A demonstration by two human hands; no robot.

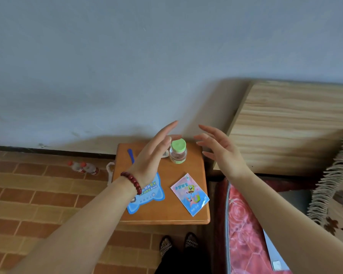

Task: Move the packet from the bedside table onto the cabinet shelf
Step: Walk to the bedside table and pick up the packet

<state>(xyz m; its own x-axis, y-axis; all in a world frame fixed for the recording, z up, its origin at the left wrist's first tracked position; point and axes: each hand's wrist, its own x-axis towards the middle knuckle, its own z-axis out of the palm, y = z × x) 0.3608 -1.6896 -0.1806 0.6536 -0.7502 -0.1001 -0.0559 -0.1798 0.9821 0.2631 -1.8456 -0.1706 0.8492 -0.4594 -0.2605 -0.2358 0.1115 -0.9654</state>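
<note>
Packet [189, 194] lying flat on the desk [166, 216], near its front right corner, tilted, pink and blue with cartoon print, touched by nothing. Just left of the packet, a blue cat-shaped card [147, 196], partly under the left wrist; behind the packet, toward the wall, a clear bottle with a green cap [178, 152]; left of the bottle, a blue stick [131, 155]. Left hand [154, 153] and right hand [220, 149] both raised above the far side of the desk, well beyond the packet, fingers spread, each grip loose and empty. Probably the reach not yet begun. Best done by lowering the right hand to the packet's overhanging near corner, pinching there rather than scraping at the flat face, keeping clear of the bottle. Cabinet shelf not in view.
</note>
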